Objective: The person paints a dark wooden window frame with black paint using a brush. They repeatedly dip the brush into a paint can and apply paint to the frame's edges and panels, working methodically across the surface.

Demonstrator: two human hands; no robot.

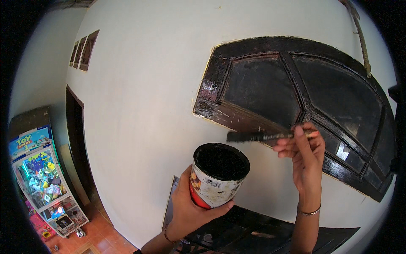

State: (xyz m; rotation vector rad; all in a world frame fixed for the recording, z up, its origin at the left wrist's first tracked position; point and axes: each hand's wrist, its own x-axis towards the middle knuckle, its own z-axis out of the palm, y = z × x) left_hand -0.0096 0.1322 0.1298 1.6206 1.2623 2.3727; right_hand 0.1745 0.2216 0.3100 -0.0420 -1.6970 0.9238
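My left hand (190, 216) is wrapped round a tin can (215, 190) with a worn white and red label. Its top is open, and black paint (222, 163) coats the inside and rim. Above the can's right side, my right hand (306, 163) pinches the handle of a paintbrush (249, 136). The black bristles point left, slightly above the rim and apart from it. Behind the brush is an arched, dark wooden window frame (253, 44) with dark panes. Wet-looking gloss shows on parts of the frame, while its lower left rail looks brown and duller.
A white wall (144, 106) surrounds the frame. Below my hands is another dark, glossy panel (262, 230). At far left, a lit toy claw machine (44, 182) stands on orange floor tiles (101, 228) beside a dark doorway (76, 131). A pole-like piece (361, 38) hangs at upper right.
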